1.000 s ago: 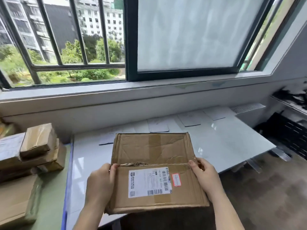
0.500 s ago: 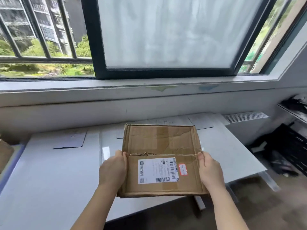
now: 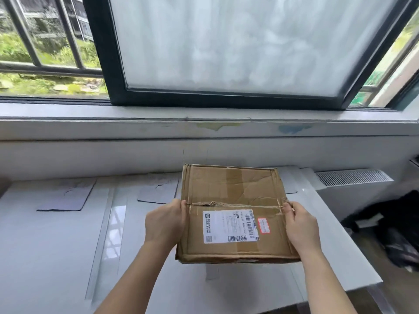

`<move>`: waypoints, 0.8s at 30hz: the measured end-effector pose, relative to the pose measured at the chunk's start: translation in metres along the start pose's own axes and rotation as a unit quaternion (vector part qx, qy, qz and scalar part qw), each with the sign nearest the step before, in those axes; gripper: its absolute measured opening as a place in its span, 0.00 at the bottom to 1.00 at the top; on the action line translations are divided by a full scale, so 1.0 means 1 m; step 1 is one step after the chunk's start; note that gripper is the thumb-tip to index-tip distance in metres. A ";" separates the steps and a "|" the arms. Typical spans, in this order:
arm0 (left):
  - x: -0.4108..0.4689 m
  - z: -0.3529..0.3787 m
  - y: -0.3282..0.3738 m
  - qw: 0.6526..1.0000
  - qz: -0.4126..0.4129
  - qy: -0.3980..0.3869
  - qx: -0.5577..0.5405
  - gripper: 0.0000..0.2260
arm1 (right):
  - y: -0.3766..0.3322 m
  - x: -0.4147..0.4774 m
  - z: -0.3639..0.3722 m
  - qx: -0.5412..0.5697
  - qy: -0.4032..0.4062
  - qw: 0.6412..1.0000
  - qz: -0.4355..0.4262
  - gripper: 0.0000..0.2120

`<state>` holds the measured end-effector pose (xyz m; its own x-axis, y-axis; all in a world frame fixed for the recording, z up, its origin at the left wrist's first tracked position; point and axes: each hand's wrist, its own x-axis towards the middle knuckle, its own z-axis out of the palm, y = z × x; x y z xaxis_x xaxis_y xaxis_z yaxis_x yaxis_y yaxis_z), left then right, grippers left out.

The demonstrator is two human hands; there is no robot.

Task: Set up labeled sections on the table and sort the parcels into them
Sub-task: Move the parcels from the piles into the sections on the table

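Cardboard parcel (image 3: 233, 211) is hanging in the air over the right half of the white table (image 3: 56, 245), below the window (image 3: 226, 46), with its printed face turned up toward the camera. The left hand (image 3: 164, 223) is gripping its left edge and the right hand (image 3: 300, 225) is gripping its right edge. Each thumb is lying on top near the torn tape seam, and the fingers underneath are hiding from view. Both hands are clasping firmly, as far as the picture is showing.

Judging from this, the sorting step is going on: the person is carrying one parcel toward a section, and it is not yet resting on the table. The next move is calling for reading the white shipping label (image 3: 230, 225), matching it to the right grey section card, then lowering the box flat in front of that card and letting go on both sides together. The writing on the cards is showing too faintly to read, so I cannot tell which section is fitting.

Counting: one parcel, two hands on it, one shipping label, and one red-bordered sticker (image 3: 264, 225) sitting just beside that label. Grey section cards are lying along the table's far edge. Two are showing plainly, the left card (image 3: 65, 196) and the middle card (image 3: 157, 192), and a corner of a third card (image 3: 289, 184) is peeking out from behind the parcel's right side.
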<state>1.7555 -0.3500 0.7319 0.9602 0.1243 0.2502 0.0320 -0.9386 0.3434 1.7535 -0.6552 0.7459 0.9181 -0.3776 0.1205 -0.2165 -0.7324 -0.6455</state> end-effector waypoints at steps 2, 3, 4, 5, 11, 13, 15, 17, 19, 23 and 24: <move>0.012 0.007 0.008 1.000 -0.002 -0.005 0.004 0.14 | 0.005 0.017 0.000 0.004 0.001 1.000 0.001 0.13; 0.017 0.009 0.013 1.000 0.002 -0.005 0.011 0.15 | 0.007 0.025 0.000 0.004 -0.001 1.000 0.002 0.13; 0.022 0.010 0.017 1.000 0.004 -0.009 0.022 0.15 | 0.009 0.033 0.001 0.003 -0.004 1.000 0.004 0.13; 0.027 0.011 0.021 0.999 0.007 -0.016 0.034 0.16 | 0.011 0.041 0.001 0.000 -0.009 1.000 0.006 0.13; 0.047 0.025 0.033 0.998 0.001 -0.043 0.042 0.17 | 0.016 0.085 0.006 0.000 -0.036 0.999 -0.006 0.14; 0.050 0.031 0.035 0.998 -0.013 -0.046 0.045 0.18 | 0.018 0.099 0.009 0.005 -0.049 0.999 -0.011 0.15; 0.049 0.036 0.035 0.998 -0.027 -0.044 0.048 0.18 | 0.021 0.112 0.013 0.010 -0.054 0.998 -0.018 0.15; 0.045 0.043 0.035 0.997 -0.045 -0.039 0.043 0.18 | 0.026 0.125 0.015 0.016 -0.054 0.998 -0.023 0.15; 0.039 0.053 0.035 0.997 -0.060 -0.037 0.041 0.17 | 0.030 0.136 0.017 0.018 -0.057 0.998 -0.021 0.15; 0.029 0.069 0.029 0.993 -0.089 -0.056 0.047 0.14 | 0.033 0.156 0.027 0.019 -0.068 0.997 -0.016 0.16; 0.026 0.072 0.026 0.992 -0.099 -0.064 0.052 0.14 | 0.033 0.160 0.030 0.020 -0.068 0.997 -0.017 0.16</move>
<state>1.8012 -0.3946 0.6818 0.9593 0.2738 0.0687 0.2452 -0.9287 0.2783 1.9033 -0.7229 0.7213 0.9619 -0.2701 0.0412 -0.1731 -0.7191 -0.6730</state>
